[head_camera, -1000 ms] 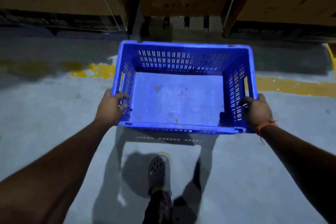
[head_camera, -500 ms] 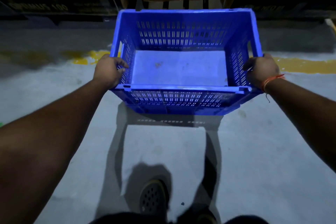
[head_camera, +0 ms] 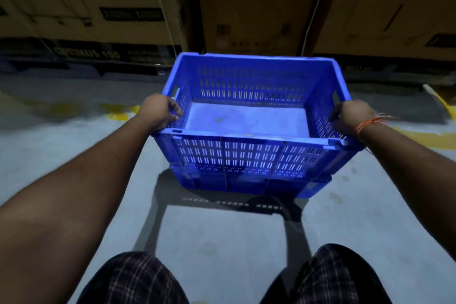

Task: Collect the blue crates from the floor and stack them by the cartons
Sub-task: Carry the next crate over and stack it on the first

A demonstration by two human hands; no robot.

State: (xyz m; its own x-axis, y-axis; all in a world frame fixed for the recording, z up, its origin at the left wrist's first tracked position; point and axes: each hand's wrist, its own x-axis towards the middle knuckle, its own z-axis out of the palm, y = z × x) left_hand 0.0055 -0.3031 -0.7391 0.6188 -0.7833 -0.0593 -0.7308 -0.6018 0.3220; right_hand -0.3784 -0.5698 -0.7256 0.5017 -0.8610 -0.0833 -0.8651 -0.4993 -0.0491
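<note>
Head view, nearest edge: two knees in dark plaid shorts [head_camera: 138,279] sit at the bottom of the frame, above a grey concrete floor [head_camera: 222,242]. Both bare forearms extend forward from the lower corners. The left hand [head_camera: 159,112] grips the left end rim of the blue crate [head_camera: 249,155], fingers curled over the rim and into the crate. The right hand [head_camera: 350,116] grips the right end rim in the same way, fingers curled over the edge; an orange thread [head_camera: 367,123] circles that wrist. The crate is upright, held between the two hands, with slotted walls and nothing inside. Its shadow lies on the floor just beneath it; contact with the floor cannot be determined. Beyond the crate, a worn yellow line [head_camera: 424,136] crosses the floor. Farthest, large brown cartons [head_camera: 259,2] stand in a row directly behind the crate.
</note>
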